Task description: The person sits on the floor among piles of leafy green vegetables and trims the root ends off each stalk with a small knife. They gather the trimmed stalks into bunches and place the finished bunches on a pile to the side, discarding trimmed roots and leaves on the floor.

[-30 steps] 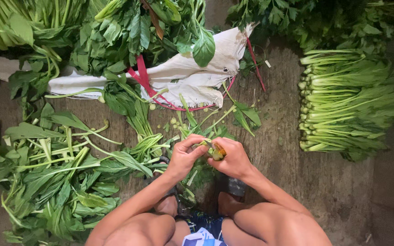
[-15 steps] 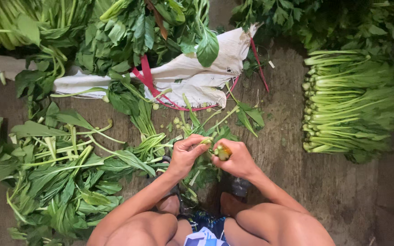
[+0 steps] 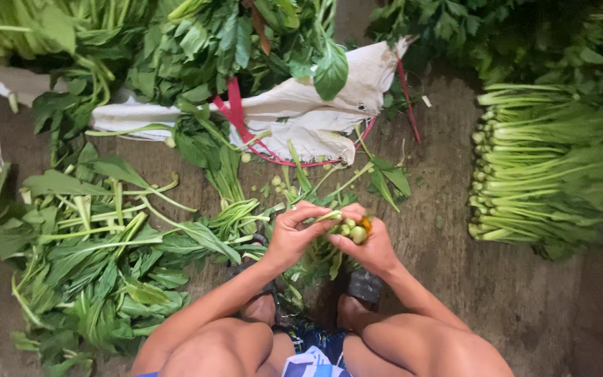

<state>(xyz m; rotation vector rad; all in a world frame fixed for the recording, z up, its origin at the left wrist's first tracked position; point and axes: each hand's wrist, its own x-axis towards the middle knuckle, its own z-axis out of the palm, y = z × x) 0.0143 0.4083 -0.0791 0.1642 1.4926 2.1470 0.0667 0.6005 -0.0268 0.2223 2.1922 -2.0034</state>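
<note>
I squat over a dirt floor, both hands meeting in front of my knees. My right hand (image 3: 371, 246) grips a small bundle of green vegetable stems (image 3: 349, 229) with their cut ends facing up. My left hand (image 3: 294, 234) pinches a thin stem at the top of that same bundle. Leaves from the bundle hang down between my hands toward my feet.
Loose leafy greens (image 3: 92, 251) lie spread at my left. A neat stack of trimmed green stalks (image 3: 546, 167) lies at the right. A white sack with red straps (image 3: 301, 115) sits ahead, under heaps of leaves (image 3: 211, 42). My sandalled feet (image 3: 357, 286) are below my hands.
My hands have stayed together on the bundle, with the left fingers shifting on the stem. The view has drifted slightly.
</note>
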